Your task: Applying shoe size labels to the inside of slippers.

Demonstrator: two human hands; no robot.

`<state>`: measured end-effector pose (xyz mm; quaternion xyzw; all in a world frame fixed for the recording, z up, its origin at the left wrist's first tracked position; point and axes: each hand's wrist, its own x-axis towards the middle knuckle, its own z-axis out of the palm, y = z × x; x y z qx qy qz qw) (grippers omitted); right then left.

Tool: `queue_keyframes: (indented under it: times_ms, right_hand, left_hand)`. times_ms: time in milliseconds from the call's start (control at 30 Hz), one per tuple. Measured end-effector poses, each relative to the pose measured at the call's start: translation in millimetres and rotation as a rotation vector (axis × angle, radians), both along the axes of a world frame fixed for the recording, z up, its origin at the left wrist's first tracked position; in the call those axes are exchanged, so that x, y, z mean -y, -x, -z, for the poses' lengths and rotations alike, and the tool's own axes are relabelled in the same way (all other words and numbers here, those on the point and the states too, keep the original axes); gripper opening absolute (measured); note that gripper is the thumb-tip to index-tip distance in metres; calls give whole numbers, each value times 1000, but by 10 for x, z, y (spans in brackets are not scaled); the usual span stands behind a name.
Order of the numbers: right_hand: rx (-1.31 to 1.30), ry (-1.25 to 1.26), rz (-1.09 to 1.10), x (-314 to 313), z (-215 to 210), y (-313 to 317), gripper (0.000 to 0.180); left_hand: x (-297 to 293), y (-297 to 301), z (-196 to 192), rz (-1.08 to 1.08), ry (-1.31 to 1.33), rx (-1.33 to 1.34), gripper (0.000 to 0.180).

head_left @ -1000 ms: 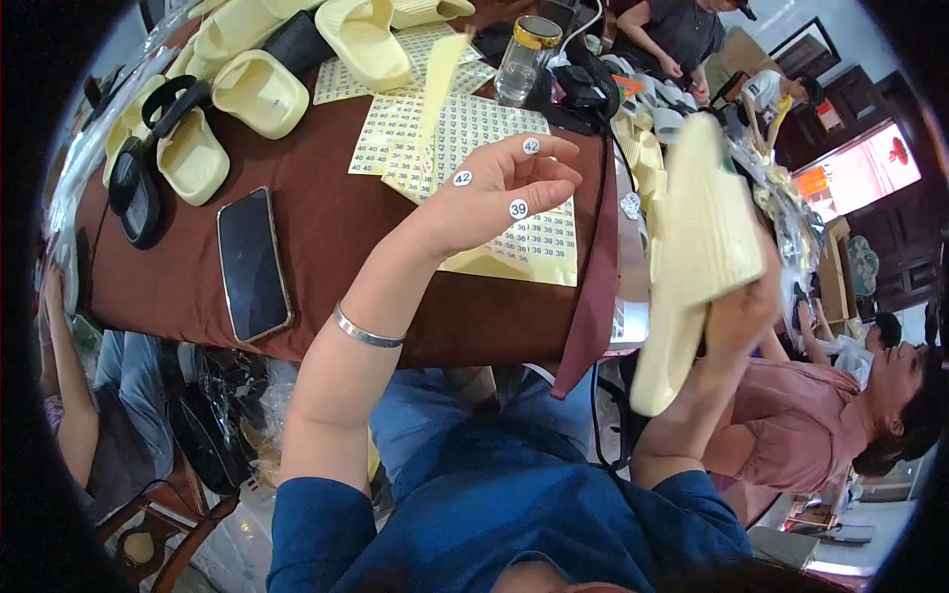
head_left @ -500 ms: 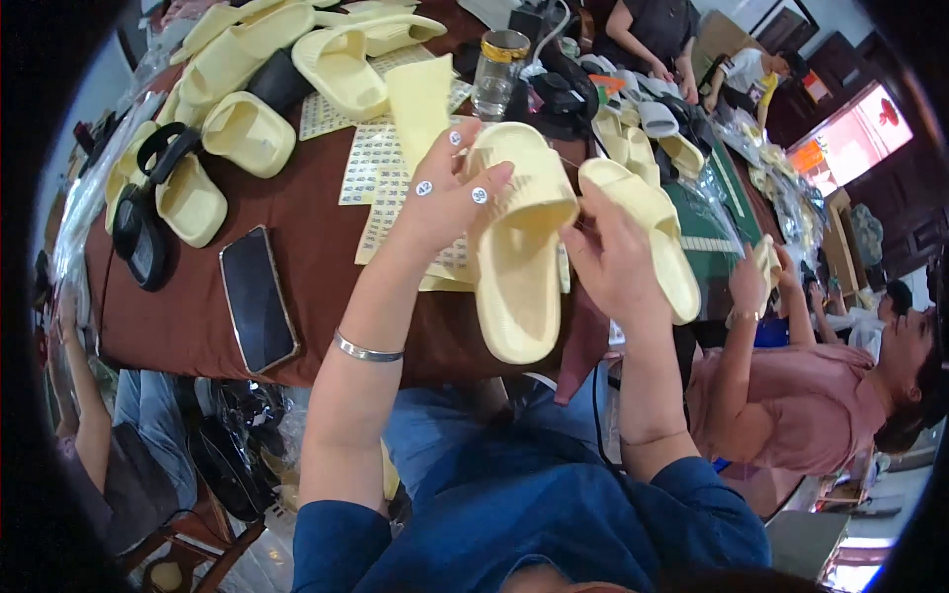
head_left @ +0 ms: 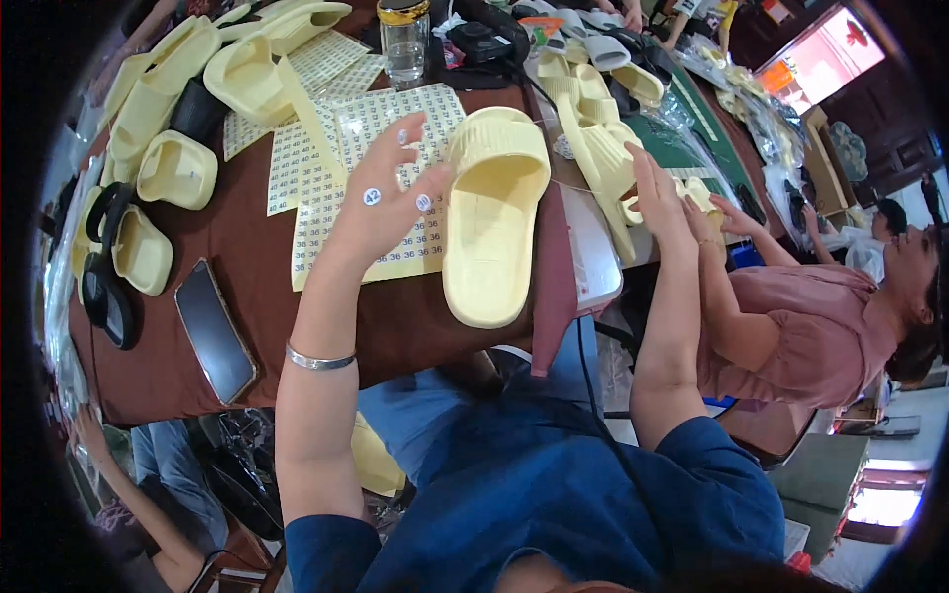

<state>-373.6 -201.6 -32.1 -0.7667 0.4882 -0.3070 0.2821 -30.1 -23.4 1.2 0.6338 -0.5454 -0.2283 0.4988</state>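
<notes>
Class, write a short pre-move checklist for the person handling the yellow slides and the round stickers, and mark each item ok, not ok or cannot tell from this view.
1. Round stickers ready on the left hand: ok, one sticker sits on its back and others on the fingers.
2. Yellow slide steady under the left hand: ok, it lies flat on the brown table, thumb touching.
3. Second slide held by the right hand: ok.
4. Sticker sheets within reach: ok.
5. Phone out of the way: ok.
6. Slide already stickered: cannot tell.
</notes>
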Motion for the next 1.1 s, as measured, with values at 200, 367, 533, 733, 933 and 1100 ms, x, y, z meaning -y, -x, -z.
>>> queue_keyframes:
  times_ms: [200, 367, 533, 733, 933, 1100]
  right_hand:
    - [127, -76, -154, -239, -321, -64, 47]
    - [-179, 284, -208, -197, -291, -68, 48]
    - [-384, 691, -206, -60, -521, -151, 34]
    - [-407, 736, -147, -343, -1191, -523, 21]
    - [-440, 909, -216, -594, -1207, -949, 20]
    - [-481, 875, -347, -599, -1006, -1132, 21]
  left_hand:
    - [-100, 55, 10, 64, -41, 164, 68]
    - [-56, 92, 43, 77, -32, 172, 61]
    - [-45, 108, 63, 18, 21, 69, 53]
    - [-91, 13, -35, -149, 118, 52, 52]
    - [-116, -169, -239, -328, 78, 86, 55]
    - [-163, -113, -309, -305, -40, 206, 58]
